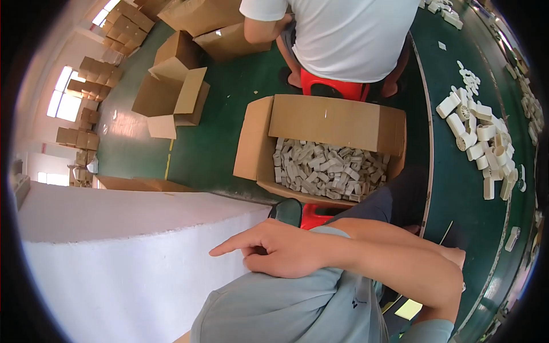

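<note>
White parts [326, 168], heaped in cardboard box [323, 120]

Factory — stacked cartons [127, 26], heaped parts [486, 132]

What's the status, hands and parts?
Right hand empty, finger extended; left hand partly hidden. Plastic parts in open box ahead. White wall near right hand.

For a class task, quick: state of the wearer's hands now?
Left hand: mostly hidden; cannot be told.
Right hand: partly open, index finger extended, nothing visibly held.
</note>
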The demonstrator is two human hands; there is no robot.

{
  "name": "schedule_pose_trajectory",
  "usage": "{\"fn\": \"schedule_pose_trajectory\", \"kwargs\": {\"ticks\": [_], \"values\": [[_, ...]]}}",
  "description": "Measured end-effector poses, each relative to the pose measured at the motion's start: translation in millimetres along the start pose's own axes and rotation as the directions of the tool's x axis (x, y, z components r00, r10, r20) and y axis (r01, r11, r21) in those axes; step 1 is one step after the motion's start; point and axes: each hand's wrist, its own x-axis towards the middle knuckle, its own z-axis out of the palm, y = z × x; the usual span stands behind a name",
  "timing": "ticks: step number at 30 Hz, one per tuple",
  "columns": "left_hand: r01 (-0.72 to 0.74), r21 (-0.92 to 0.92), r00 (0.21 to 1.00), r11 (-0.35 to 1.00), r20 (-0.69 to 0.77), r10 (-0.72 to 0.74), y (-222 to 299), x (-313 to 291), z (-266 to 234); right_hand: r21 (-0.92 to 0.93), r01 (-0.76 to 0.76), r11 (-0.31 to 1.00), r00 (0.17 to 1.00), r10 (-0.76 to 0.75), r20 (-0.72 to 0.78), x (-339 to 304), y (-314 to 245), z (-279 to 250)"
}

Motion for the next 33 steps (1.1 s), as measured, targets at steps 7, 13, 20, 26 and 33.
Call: {"fn": "schedule_pose_trajectory", "kwargs": {"ticks": [7,13,20,26,33], "values": [[-0.032,0.034,0.999,0.999,-0.026,0.033,-16.3,13.4,12.6,0.133,0.13,0.982,0.984,-0.112,-0.135,1.2,26.2,-4.5],[-0.077,0.133,0.997,0.988,-0.008,0.079,-14.5,36.5,19.4,0.206,0.068,0.976,0.994,-0.05,-0.092,0.5,24.8,-4.3],[-0.123,0.246,0.992,0.961,0.02,0.122,38.9,41.4,15.8,0.201,0.121,0.972,0.986,-0.094,-0.139,-6.5,26.5,-1.4],[-0.008,0.21,1.0,0.978,0.019,0.004,60.1,34.4,21.8,0.199,0.125,0.972,0.983,-0.094,-0.158,-10.3,21.6,2.3],[-0.028,0.32,1.0,0.947,0.006,0.028,62.2,37.4,-11.5,0.22,0.106,0.97,0.986,-0.074,-0.148,-10.7,22.1,4.5]]}}
